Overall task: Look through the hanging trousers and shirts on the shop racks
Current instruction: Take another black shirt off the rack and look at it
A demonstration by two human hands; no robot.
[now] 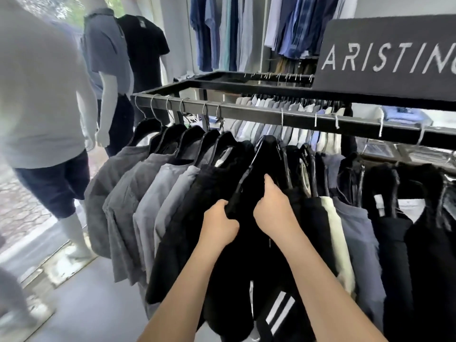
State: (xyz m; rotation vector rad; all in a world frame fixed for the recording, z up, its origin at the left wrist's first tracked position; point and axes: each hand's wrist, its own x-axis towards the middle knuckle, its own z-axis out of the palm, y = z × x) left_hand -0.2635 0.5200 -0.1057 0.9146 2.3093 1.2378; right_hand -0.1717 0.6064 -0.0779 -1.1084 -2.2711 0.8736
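Observation:
A black metal rack rail (259, 117) carries a row of garments on black hangers. Grey and light blue-grey ones (138, 193) hang at the left; black, cream and navy ones (355, 233) hang at the right. Both hands are on a black garment (254, 169) in the middle. My left hand (219, 224) grips its left edge with curled fingers. My right hand (274, 208) holds its right side, thumb pointing up along the cloth, and the fingers are hidden in the fabric.
Three mannequins (111, 70) in polo shirts stand at the left by the shop window. A black brand sign (389, 60) sits on the rack top. More shirts (234, 33) hang on the back wall, and a second rack of light shirts (283, 107) stands behind.

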